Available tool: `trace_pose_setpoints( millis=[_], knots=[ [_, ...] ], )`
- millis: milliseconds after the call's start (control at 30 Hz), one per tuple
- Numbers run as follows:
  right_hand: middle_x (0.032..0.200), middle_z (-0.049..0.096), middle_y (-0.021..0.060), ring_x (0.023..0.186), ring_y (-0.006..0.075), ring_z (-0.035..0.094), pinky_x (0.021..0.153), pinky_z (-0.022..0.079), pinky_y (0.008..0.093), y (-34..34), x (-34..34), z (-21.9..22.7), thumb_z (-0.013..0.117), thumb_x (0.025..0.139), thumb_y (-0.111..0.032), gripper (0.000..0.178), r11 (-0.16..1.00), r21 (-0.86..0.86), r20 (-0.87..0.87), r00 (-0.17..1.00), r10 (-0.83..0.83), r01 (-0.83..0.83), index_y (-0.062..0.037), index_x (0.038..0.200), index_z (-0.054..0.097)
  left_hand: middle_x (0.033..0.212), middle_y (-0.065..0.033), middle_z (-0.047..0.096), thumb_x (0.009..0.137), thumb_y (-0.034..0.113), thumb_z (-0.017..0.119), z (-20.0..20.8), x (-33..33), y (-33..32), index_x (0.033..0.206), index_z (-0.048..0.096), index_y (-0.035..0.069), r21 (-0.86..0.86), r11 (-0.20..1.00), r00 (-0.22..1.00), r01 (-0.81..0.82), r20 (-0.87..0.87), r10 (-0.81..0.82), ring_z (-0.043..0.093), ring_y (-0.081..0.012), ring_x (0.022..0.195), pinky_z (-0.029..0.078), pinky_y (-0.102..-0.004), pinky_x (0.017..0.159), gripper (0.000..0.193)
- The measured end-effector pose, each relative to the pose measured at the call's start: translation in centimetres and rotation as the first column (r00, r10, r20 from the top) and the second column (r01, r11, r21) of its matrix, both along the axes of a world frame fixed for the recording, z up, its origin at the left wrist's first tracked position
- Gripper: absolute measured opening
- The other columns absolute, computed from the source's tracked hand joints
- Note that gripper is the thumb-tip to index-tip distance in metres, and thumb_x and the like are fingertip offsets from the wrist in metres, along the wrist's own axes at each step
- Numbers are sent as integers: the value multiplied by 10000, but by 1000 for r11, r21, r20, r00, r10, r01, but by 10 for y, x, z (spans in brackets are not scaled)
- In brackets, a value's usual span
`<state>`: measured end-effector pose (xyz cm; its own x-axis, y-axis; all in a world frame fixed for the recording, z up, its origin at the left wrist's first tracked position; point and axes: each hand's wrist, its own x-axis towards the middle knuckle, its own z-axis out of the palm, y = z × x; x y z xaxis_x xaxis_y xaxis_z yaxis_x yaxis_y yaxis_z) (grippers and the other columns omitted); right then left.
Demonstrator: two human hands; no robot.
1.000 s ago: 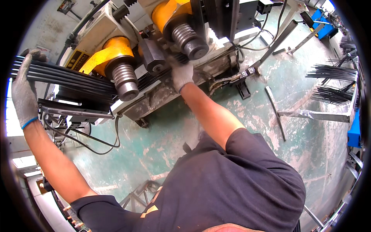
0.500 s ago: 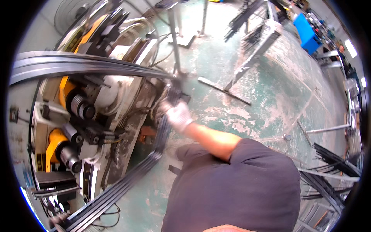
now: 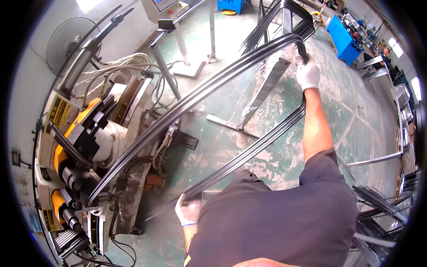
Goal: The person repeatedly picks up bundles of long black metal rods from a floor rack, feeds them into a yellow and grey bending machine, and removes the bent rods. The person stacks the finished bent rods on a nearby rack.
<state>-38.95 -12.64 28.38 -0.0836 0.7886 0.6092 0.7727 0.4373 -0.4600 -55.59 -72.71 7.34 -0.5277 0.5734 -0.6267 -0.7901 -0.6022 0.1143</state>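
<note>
A bundle of long dark metal bars (image 3: 250, 154), bent into a U, stretches across the view in front of me. White-gloved, my right hand (image 3: 308, 74) is closed around the bundle at its bent end, beside the top of a metal stand (image 3: 267, 86). Lower down, my left hand (image 3: 188, 210), also gloved, grips the nearer leg of the same bundle close to its free end. The far leg runs down to the left, its tip in front of the machine (image 3: 111, 138). Fingers of both hands are partly hidden by the gloves' backs and the bars.
The machine, with yellow brackets and black cylinders, fills the left side, with hoses and cables around it. More bent bars (image 3: 299, 10) hang on the stand. A blue bin (image 3: 343, 41) stands at the far right. Several dark bars (image 3: 378, 200) lie stacked at the near right.
The bent end of the bundle has swung away from the machine, to the right and up to the stand, with my right hand on it. My left hand has come into clear view, nearer my body.
</note>
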Motion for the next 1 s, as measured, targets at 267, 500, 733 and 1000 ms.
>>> trace_pose_setpoints(
  millis=[267,500,733,1000],
  knots=[
    [1342,638,268,1223,442,639,1036,490,543,278,-26,-32,248,1063,-344,490,886,-351,260,940,-219,304,-60,1319,555,1163,-164,693,950,94,598,76,-15,119,1297,575,65,-503,863,883,50,-382,-274,668,-336,1017,543,-499,954,348],
    [1176,707,263,1152,395,664,1000,493,505,279,-82,-101,373,1024,-470,579,980,201,186,982,-26,-12,-22,1099,732,1040,-151,706,950,58,659,100,6,102,1207,627,27,-591,792,943,-157,-328,-57,714,-297,938,603,-416,838,261],
    [1101,722,268,1058,399,691,916,529,486,5,-32,-371,517,952,-374,441,698,-646,652,252,715,-309,3,996,740,1033,-127,725,955,66,635,74,106,-28,1149,623,46,-551,690,875,-469,-396,278,721,-226,881,597,-373,791,196],
    [1091,746,232,1023,379,727,930,559,421,-531,-109,-323,714,875,-261,392,-64,-760,115,-229,967,-647,4,1163,700,1033,-152,721,937,91,666,39,284,-242,1208,603,19,-614,363,664,-701,-375,648,716,-275,861,608,-409,768,287]
  ],
)
